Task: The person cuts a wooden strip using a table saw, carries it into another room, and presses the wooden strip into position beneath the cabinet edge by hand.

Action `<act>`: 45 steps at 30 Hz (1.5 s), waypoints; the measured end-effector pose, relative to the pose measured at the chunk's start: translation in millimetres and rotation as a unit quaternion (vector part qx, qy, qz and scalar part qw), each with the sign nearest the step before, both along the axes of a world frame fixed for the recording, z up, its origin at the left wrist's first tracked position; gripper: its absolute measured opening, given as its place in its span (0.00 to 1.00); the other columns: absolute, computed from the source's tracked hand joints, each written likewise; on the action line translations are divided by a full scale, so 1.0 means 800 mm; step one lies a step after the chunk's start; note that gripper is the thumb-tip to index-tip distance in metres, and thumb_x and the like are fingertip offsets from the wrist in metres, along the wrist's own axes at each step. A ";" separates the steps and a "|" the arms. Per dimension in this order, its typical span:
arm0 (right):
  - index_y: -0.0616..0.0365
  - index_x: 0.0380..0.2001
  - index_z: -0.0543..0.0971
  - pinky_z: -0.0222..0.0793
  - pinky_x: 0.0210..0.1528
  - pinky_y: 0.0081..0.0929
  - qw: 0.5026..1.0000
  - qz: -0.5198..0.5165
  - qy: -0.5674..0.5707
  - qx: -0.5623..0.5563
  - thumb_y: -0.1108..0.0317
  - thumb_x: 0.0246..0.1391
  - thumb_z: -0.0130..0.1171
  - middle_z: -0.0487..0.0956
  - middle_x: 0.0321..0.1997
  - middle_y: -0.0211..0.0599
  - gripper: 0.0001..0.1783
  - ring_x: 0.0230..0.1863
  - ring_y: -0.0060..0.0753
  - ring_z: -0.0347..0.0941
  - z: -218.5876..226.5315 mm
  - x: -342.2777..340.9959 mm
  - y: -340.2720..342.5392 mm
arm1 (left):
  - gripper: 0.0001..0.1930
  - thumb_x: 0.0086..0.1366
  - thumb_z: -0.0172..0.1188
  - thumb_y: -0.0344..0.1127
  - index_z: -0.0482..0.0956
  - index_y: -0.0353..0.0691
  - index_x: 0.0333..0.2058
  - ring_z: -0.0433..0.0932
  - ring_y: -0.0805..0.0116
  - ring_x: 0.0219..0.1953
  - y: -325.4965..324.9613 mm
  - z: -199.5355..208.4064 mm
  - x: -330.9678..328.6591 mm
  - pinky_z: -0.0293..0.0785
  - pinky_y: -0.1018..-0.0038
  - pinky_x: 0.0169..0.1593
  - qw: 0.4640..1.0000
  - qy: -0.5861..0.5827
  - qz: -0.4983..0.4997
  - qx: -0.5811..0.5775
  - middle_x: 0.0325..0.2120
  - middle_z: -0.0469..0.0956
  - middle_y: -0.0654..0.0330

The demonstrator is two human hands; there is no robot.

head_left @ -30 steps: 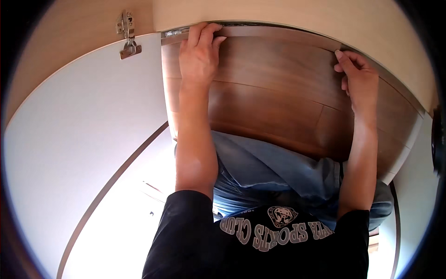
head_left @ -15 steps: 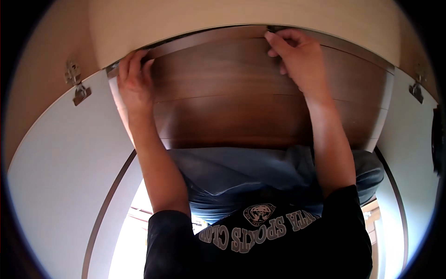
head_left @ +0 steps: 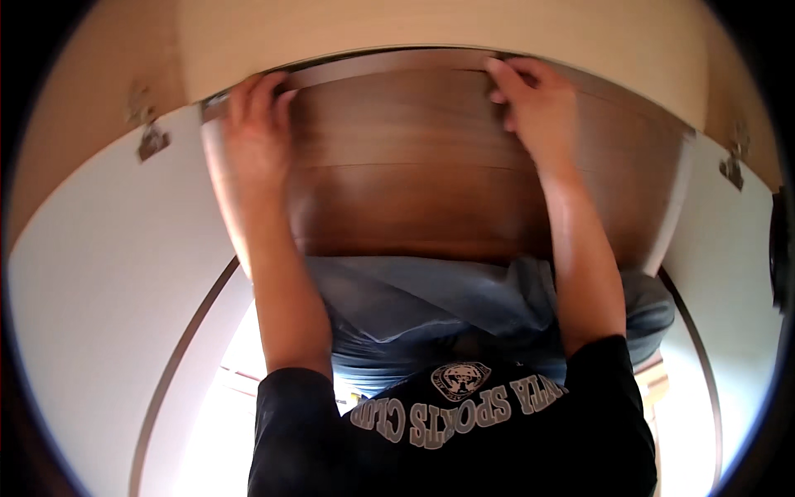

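Observation:
A narrow brown strip (head_left: 389, 63) runs along the far edge of the wood-grain planks (head_left: 414, 124), with a dark gap behind part of it. My left hand (head_left: 258, 137) is at the strip's left portion, its fingers bent over the edge and the thumb close by; it is slightly blurred. Right of the middle, my right hand (head_left: 542, 116) pinches the strip's edge between thumb and forefinger, the other fingers curled under. What lies beneath the fingertips is hidden.
Behind the strip rises a beige panel (head_left: 439, 23). White doors (head_left: 99, 240) (head_left: 733, 273) stand at both sides, with metal hinges (head_left: 152, 141) (head_left: 732, 171) near their far ends. My legs in blue trousers (head_left: 414, 294) are at the planks' near edge. A black object (head_left: 778, 257) shows at far right.
My left hand has slid a little to the right along the strip. The right hand's pinch has also shifted slightly right. The whole view has moved a little.

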State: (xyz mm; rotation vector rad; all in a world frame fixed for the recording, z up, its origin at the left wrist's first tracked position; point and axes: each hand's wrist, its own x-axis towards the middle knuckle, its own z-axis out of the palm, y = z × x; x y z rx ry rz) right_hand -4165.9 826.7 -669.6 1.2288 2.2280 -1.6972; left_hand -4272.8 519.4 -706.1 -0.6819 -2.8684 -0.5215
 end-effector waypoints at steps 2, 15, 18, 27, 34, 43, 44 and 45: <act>0.65 0.40 0.84 0.67 0.19 0.21 0.999 -0.010 -0.037 0.030 0.54 0.56 0.69 0.84 0.25 0.36 0.22 0.16 0.20 0.72 0.000 0.008 0.004 | 0.13 0.63 0.68 0.33 0.82 0.43 0.47 0.79 0.58 0.42 0.006 -0.002 0.006 0.80 0.66 0.45 0.999 -0.034 0.003 0.022 0.48 0.76 0.55; 0.59 0.36 0.84 0.57 0.17 0.17 0.999 -0.012 -0.046 -0.023 0.53 0.56 0.71 0.80 0.25 0.29 0.19 0.15 0.16 0.65 -0.033 0.041 0.004 | 0.31 0.69 0.62 0.37 0.62 0.22 0.62 0.80 0.69 0.30 -0.067 -0.032 0.031 0.77 0.76 0.29 0.730 -0.313 0.441 0.418 0.38 0.79 0.55; 0.59 0.36 0.83 0.57 0.17 0.17 0.996 -0.013 -0.075 -0.050 0.54 0.56 0.71 0.80 0.25 0.29 0.18 0.16 0.15 0.66 -0.060 0.036 0.000 | 0.37 0.69 0.60 0.33 0.48 0.36 0.70 0.76 0.70 0.26 -0.039 -0.047 0.027 0.72 0.76 0.24 0.656 -0.327 0.432 0.526 0.34 0.76 0.57; 0.58 0.36 0.83 0.56 0.16 0.18 0.995 -0.002 -0.074 -0.066 0.56 0.57 0.69 0.79 0.26 0.28 0.15 0.16 0.15 0.65 -0.089 0.025 0.002 | 0.24 0.75 0.50 0.32 0.56 0.60 0.65 0.67 0.73 0.27 -0.070 -0.110 0.010 0.67 0.77 0.28 0.446 -0.311 0.380 0.749 0.29 0.72 0.64; 0.59 0.36 0.82 0.57 0.17 0.19 0.998 -0.013 -0.040 -0.041 0.57 0.58 0.69 0.78 0.25 0.28 0.15 0.17 0.16 0.65 -0.023 0.036 0.004 | 0.20 0.76 0.48 0.30 0.60 0.61 0.61 0.66 0.73 0.27 -0.070 -0.057 0.011 0.66 0.75 0.29 0.402 -0.318 0.356 0.781 0.29 0.70 0.66; 0.56 0.35 0.82 0.57 0.18 0.19 0.997 -0.041 -0.026 -0.061 0.56 0.57 0.70 0.78 0.25 0.25 0.14 0.18 0.15 0.65 -0.021 0.057 0.012 | 0.21 0.73 0.49 0.28 0.61 0.61 0.58 0.66 0.73 0.25 -0.056 -0.053 0.011 0.64 0.76 0.26 0.420 -0.318 0.365 0.768 0.27 0.70 0.66; 0.56 0.35 0.82 0.57 0.18 0.19 0.997 -0.042 -0.026 -0.058 0.56 0.57 0.70 0.78 0.25 0.25 0.14 0.18 0.15 0.65 -0.021 0.055 0.013 | 0.21 0.73 0.49 0.28 0.61 0.61 0.58 0.66 0.73 0.25 -0.054 -0.056 0.010 0.64 0.76 0.26 0.418 -0.320 0.364 0.769 0.27 0.70 0.66; 0.56 0.35 0.82 0.58 0.18 0.19 0.997 -0.035 -0.031 -0.060 0.56 0.58 0.70 0.78 0.25 0.25 0.14 0.18 0.15 0.65 -0.022 0.051 0.014 | 0.19 0.73 0.49 0.28 0.61 0.60 0.56 0.66 0.73 0.25 -0.054 -0.056 0.007 0.64 0.77 0.26 0.420 -0.318 0.362 0.769 0.27 0.69 0.66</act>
